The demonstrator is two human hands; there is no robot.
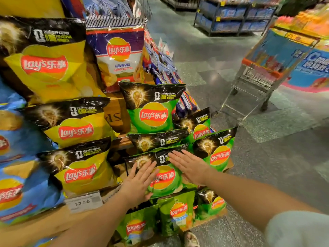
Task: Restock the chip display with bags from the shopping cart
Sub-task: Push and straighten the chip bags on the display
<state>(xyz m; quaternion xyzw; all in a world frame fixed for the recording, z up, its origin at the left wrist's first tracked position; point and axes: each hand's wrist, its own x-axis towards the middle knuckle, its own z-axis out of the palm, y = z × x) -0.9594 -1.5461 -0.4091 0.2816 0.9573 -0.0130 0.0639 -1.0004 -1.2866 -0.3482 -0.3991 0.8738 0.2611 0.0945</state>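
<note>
A green chip bag (164, 179) with a black top stands at the front of the chip display, low in the middle of the view. My left hand (138, 182) lies flat on its left side, fingers straight. My right hand (188, 165) lies flat on its upper right part, fingers straight too. More green bags (151, 107) are stacked above and beside it, and smaller green ones (177, 213) sit below. The shopping cart (258, 77) stands on the aisle at the right, behind my right arm; what it holds is hard to make out.
Yellow bags (76, 131) and blue bags (21, 189) fill the display's left side, with a price tag (83, 202) on the shelf edge. A purple-and-white bag (118, 56) hangs above. A sandalled foot (191, 239) is on the floor below. A colourful promo stand (313, 65) stands behind the cart.
</note>
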